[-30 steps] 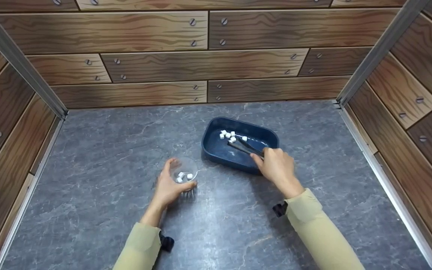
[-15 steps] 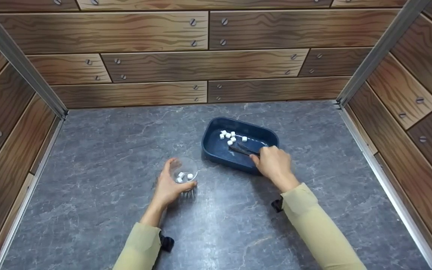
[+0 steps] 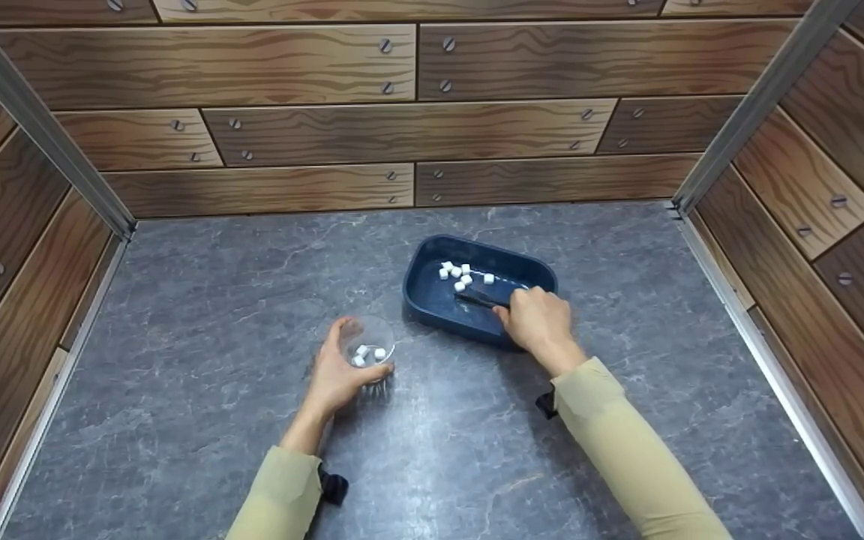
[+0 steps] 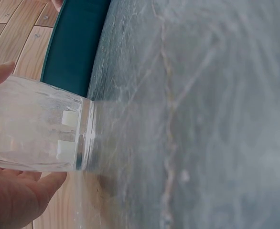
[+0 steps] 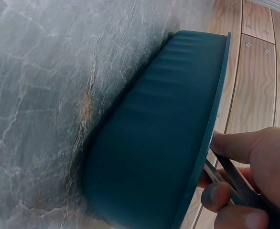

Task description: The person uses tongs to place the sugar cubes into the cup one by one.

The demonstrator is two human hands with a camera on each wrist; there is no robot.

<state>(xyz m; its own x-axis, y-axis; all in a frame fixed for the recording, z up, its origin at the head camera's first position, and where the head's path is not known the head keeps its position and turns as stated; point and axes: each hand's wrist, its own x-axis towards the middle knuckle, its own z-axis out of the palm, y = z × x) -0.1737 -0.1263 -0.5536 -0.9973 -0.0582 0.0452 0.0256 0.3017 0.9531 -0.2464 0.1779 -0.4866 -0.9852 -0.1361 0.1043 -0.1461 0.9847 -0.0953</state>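
Note:
My left hand (image 3: 336, 379) grips a clear plastic cup (image 3: 370, 328) around its side, thumb on the near right. Three small white cubes (image 3: 379, 352) lie at the bottom; two show through the wall of the cup (image 4: 32, 121) in the left wrist view. To the right, my right hand (image 3: 541, 324) holds dark tongs (image 3: 480, 301) over a navy rectangular basin (image 3: 438, 318). The tongs' tips point left inside it, just below several white cubes (image 3: 466, 280). In the right wrist view, thumb and fingers squeeze the tongs (image 5: 240, 183), whose tips are hidden behind the basin wall (image 5: 149, 133).
The grey marbled surface (image 3: 214, 322) spreads around cup and basin. Wood-patterned panels (image 3: 312, 131) stand at the back and both sides, with metal strips (image 3: 777, 367) along the edges. A dark wrist camera (image 3: 334, 487) sits by the left cuff.
My right hand has shifted slightly left, and the tongs' arms have drawn closer together. Their tips have dropped below the cubes, uncovering the nearest one. My left hand and the cup stay put.

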